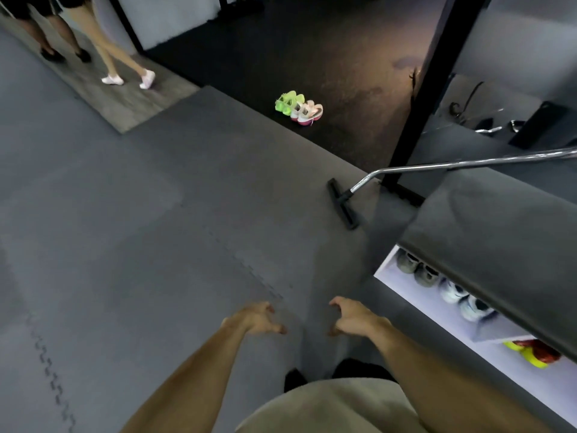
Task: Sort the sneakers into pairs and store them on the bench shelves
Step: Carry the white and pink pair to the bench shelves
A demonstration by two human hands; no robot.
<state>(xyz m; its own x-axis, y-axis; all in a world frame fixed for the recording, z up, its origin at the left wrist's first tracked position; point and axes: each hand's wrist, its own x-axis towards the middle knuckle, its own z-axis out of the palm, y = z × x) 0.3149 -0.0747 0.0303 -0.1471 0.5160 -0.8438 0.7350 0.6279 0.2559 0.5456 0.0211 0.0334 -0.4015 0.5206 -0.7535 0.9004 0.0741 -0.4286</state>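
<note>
Both arms reach out low over the grey floor mat (131,214). The left hand (256,318) and the right hand (352,317) hang side by side with a gap between them. The fingers of both hands are loosely bent and hold nothing.

The desk (487,245) has a dark padded top and stands to the right of the hands. On its white shelf sit grey sneakers (418,268), then white and blue sneakers (465,300) just beside them. Nearer along the desk, a lower shelf holds yellow and red sneakers (530,354).

Past the far end of the desk, a vacuum head (342,203) on a shiny pipe rests on the floor. Farther from the desk, on the dark floor, green sneakers (288,102) and pink and white sneakers (307,112) sit touching each other. Far to the left of the desk, two people's legs (93,42) show.
</note>
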